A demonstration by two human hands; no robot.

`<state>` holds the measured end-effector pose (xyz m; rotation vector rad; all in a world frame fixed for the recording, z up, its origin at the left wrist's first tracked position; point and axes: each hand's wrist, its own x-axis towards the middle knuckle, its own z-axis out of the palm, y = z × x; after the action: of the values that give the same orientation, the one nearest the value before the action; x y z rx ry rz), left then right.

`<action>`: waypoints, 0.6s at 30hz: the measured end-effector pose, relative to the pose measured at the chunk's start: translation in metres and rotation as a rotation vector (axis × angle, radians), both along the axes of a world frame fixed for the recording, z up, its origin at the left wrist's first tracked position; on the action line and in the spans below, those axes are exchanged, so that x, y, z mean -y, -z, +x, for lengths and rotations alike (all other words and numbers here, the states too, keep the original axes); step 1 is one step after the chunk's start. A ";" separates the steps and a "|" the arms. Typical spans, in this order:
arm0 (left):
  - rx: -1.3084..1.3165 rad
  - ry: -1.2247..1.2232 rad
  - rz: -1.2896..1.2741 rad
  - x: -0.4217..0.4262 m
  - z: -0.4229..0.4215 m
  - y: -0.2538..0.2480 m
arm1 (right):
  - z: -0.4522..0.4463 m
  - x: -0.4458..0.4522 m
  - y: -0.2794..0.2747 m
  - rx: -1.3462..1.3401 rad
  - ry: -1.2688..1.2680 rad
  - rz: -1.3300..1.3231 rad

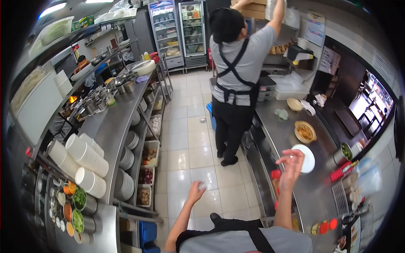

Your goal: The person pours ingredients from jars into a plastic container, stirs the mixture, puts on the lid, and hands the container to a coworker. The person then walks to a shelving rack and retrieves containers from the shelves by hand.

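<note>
My left hand (196, 192) hangs over the tiled floor of the aisle, with its fingers loosely apart. A small pale patch shows by its fingertips; I cannot tell whether it is a thing or floor glare. My right hand (291, 166) is raised above the right-hand steel counter, open, its fingers spread and slightly bent. It partly covers a round white plate (308, 159); whether it touches the plate cannot be seen. Just beyond the plate, a beige bowl (305, 132) holds orange-brown food. Farther back lies a smaller cream bowl (294, 104).
A co-worker (236, 71) stands ahead, arms raised to cardboard boxes (253, 9). Stacked white bowls (86, 158) and metal containers of greens (80, 198) are on the left counter (110, 145). Red-lidded jars (323, 227) stand on the right counter (310, 198).
</note>
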<state>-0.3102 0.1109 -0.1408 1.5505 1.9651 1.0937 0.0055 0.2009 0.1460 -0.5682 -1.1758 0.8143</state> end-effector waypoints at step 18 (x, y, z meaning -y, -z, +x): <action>0.713 -0.669 0.043 -0.075 -0.466 0.081 | -0.581 -0.454 -0.174 0.085 -0.788 0.083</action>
<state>-0.7765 0.1854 -0.2214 0.3581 1.9337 1.6492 -0.5755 0.6547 0.3200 -0.0461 -1.5247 1.4039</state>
